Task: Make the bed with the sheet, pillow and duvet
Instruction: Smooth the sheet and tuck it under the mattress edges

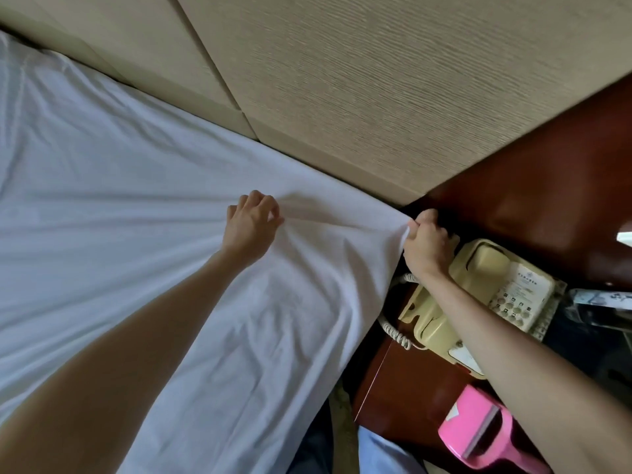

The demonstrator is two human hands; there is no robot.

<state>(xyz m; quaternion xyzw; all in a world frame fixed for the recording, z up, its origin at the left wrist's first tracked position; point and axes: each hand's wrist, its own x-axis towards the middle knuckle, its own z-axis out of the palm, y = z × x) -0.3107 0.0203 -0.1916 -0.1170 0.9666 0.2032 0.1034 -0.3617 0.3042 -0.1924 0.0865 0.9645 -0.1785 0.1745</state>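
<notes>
A white sheet (136,206) covers the mattress and fills the left and middle of the head view, with creases running toward the bed's top right corner. My left hand (251,222) rests on the sheet near that corner, fingers curled and pinching a small fold of cloth. My right hand (425,244) is clenched on the sheet's corner at the mattress edge, pulling it taut over the side. No pillow or duvet is in view.
A beige padded headboard (342,80) runs along the top of the bed. Right of the bed stands a dark red wooden nightstand (547,172) with a cream corded telephone (489,295), a pink object (485,436) and a dark item at the far right.
</notes>
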